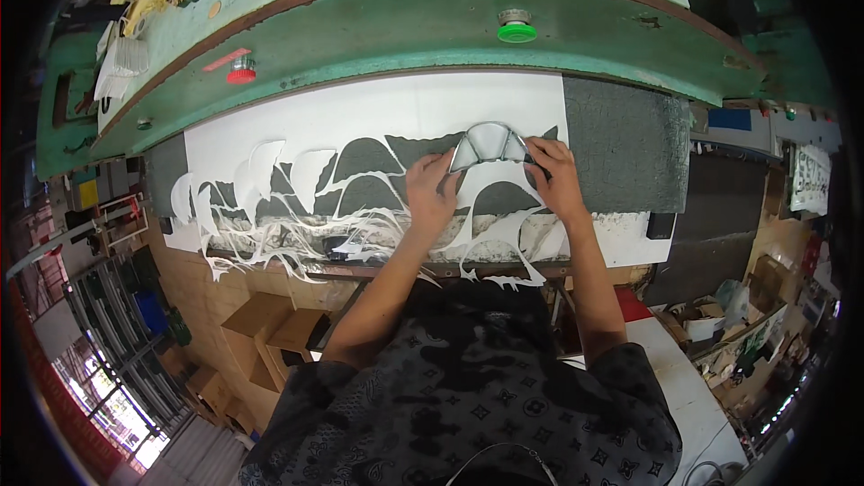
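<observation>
An arch-shaped metal cutting die with cross braces lies on a white sheet, at the sheet's near, cut-out edge. My left hand is closed on the die's left end, fingers curled round it. At the opposite end, my right hand grips the die in the same way. Loose curved white pieces lie left of my left hand. A ragged web of white offcuts trails between the pieces and the table's near edge, and part of it passes under my forearms.
Beneath the sheet is a dark grey cutting board. Beyond it spans a green machine beam with a red button and a green button. Cardboard boxes stand on the floor at left; a white tabletop is at lower right.
</observation>
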A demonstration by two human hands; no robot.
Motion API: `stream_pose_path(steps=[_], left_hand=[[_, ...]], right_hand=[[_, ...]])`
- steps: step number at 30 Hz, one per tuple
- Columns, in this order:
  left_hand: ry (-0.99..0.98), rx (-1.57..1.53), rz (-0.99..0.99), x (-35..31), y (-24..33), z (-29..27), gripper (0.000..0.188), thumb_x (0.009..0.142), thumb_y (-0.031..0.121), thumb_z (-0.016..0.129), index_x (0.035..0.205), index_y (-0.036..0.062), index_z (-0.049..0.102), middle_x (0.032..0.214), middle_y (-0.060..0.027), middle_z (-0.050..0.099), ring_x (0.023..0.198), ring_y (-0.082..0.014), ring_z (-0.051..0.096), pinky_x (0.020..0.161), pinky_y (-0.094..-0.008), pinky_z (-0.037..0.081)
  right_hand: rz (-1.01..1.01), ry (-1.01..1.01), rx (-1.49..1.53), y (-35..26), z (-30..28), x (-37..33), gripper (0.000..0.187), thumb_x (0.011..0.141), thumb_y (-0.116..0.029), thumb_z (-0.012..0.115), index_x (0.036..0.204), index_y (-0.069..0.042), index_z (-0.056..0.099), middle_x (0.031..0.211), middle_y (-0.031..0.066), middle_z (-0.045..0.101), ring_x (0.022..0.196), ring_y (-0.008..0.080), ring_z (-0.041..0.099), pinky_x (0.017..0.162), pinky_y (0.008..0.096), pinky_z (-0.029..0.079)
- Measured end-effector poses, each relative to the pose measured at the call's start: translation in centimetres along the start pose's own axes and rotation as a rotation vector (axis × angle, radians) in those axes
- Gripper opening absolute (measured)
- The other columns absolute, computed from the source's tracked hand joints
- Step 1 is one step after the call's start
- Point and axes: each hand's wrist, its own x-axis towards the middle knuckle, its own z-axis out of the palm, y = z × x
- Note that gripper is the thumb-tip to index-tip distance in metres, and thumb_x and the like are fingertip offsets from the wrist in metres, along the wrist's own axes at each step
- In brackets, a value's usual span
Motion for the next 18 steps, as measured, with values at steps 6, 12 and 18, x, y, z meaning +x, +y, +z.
stream_pose_path(steps=[6, 12, 18], left_hand=[[0.042, -0.066, -0.073, 0.0, 0.1, 0.1, 0.039, 0.080, 0.005, 0.079, 0.119, 0.0052, 0.075, 0.105, -0.0157, 0.073, 0.105, -0.0335, 0.064, 0.093, -0.0429, 0.048], [0.105, -0.049, -0.097, 0.2, 0.5, 0.0, 0.040, 0.078, 0.005, 0.082, 0.117, 0.0056, 0.075, 0.102, -0.0131, 0.073, 0.097, -0.0323, 0.063, 0.087, -0.0406, 0.050], [-0.030, -0.059, -0.061, 1.6, 0.6, -0.9, 0.040, 0.077, 0.008, 0.083, 0.116, 0.0075, 0.075, 0.099, -0.0112, 0.073, 0.092, -0.0314, 0.060, 0.086, -0.0418, 0.049]], right_hand=[[0.024, -0.154, 0.108, 0.9, -1.6, 1.5, 0.040, 0.078, -0.006, 0.082, 0.117, -0.006, 0.076, 0.125, 0.0044, 0.069, 0.104, 0.0267, 0.061, 0.099, 0.0426, 0.045], [-0.030, -0.116, 0.019, -1.3, -1.4, -0.3, 0.041, 0.067, -0.004, 0.088, 0.107, -0.004, 0.078, 0.120, 0.0035, 0.071, 0.099, 0.0239, 0.062, 0.095, 0.0392, 0.046], [-0.010, -0.074, -0.013, -0.9, -0.9, -1.9, 0.044, 0.069, -0.009, 0.089, 0.111, -0.003, 0.077, 0.123, 0.0045, 0.071, 0.106, 0.0259, 0.062, 0.095, 0.0396, 0.046]])
